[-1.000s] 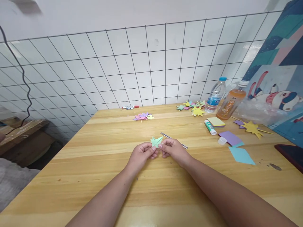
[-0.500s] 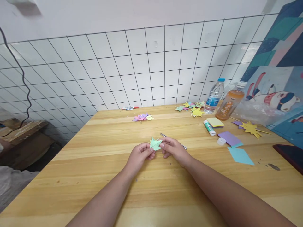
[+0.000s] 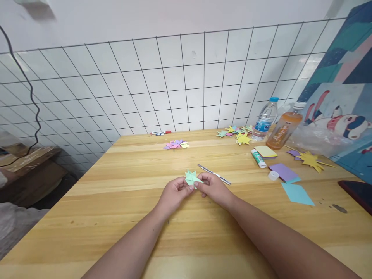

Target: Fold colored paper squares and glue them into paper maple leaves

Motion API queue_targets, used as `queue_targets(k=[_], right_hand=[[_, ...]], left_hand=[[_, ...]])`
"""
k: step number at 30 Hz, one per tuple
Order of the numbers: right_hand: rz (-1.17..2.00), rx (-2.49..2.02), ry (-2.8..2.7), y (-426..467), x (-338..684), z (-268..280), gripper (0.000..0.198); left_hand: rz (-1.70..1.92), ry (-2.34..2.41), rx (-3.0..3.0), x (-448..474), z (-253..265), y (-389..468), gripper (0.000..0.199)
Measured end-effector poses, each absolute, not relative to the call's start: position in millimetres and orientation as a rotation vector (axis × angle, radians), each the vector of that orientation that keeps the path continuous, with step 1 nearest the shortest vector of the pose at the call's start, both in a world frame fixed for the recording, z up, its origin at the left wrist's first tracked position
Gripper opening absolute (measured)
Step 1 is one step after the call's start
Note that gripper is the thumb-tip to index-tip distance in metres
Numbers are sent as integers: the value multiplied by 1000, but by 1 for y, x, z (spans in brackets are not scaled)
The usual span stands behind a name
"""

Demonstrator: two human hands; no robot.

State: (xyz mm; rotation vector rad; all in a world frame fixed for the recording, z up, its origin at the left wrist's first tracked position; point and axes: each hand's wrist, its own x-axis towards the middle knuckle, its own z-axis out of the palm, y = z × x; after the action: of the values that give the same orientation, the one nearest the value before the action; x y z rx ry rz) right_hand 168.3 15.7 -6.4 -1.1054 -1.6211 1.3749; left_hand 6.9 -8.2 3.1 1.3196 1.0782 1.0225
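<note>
A light green folded paper piece (image 3: 192, 177) with several pointed tips is held between my two hands above the table. My left hand (image 3: 178, 190) pinches its lower left side, thumb on top. With thumb and fingers, my right hand (image 3: 211, 186) grips its right side, close to a long point. The two thumbs nearly meet at the lower edge. Just behind my right hand lies a slim metal craft knife (image 3: 214, 174), partly covered by that hand.
Folded paper leaves (image 3: 176, 144) and markers (image 3: 161, 133) lie at the back. To the right are paper stars (image 3: 243, 138), a water bottle (image 3: 264, 120), an orange drink bottle (image 3: 283, 130), a glue stick (image 3: 258, 158), its cap (image 3: 273, 175), paper squares (image 3: 297, 193) and a dark phone-like device (image 3: 357, 195).
The green paper has turned and more of its points show. My right fingers have shifted along its right edge, uncovering more of the knife. The whole view has moved slightly.
</note>
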Motion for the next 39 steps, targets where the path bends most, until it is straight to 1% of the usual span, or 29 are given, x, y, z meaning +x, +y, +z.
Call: queue_targets(k=[1, 4, 6, 8, 11, 13, 15, 19, 21, 25, 26, 29, 32, 34, 37, 39], right_hand=[[1274, -1103, -1669, 15, 168, -6, 17], [962, -1082, -1830, 13, 170, -6, 31], [869, -1083, -1914, 13, 172, -6, 29], [836, -1087, -1939, 13, 174, -6, 30], [794, -1095, -1936, 13, 176, -5, 38], [764, -1106, -1955, 13, 177, -6, 41], [803, -1106, -1939, 14, 176, -7, 41], [999, -1090, -1853, 15, 173, -11, 37], [1022, -1079, -1852, 15, 171, -11, 35], [1005, -1077, -1854, 15, 170, -6, 15], [1001, -1102, -1846, 15, 171, -6, 13], [1024, -1161, -1847, 16, 173, -7, 13], [1060, -1100, -1925, 17, 174, -9, 20], [969, -1069, -1945, 17, 175, -9, 24], [691, -1000, -2020, 16, 178, -6, 38], [538, -927, -2115, 16, 181, -5, 40]], left_hand=[[1016, 1088, 1342, 6, 1, -8, 25], [973, 1121, 1440, 3, -6, -7, 23], [951, 1129, 1482, 2, -9, -6, 21], [961, 1140, 1498, 2, -10, -6, 19], [986, 1180, 1511, 3, -10, -6, 17], [990, 1200, 1500, 4, -9, -6, 18], [985, 1193, 1454, 6, -8, -6, 20], [951, 1166, 1370, 7, -8, -7, 26], [926, 1181, 1412, 7, -9, -8, 26], [917, 1185, 1439, 6, -7, -9, 27], [923, 1171, 1416, 6, -6, -10, 28], [948, 1153, 1362, 5, -3, -10, 32], [980, 1185, 1334, 5, -3, -8, 34], [1000, 1185, 1288, 5, -4, -6, 36], [1007, 1163, 1204, 4, -5, -3, 39], [1003, 1162, 1155, 3, -4, -3, 40]])
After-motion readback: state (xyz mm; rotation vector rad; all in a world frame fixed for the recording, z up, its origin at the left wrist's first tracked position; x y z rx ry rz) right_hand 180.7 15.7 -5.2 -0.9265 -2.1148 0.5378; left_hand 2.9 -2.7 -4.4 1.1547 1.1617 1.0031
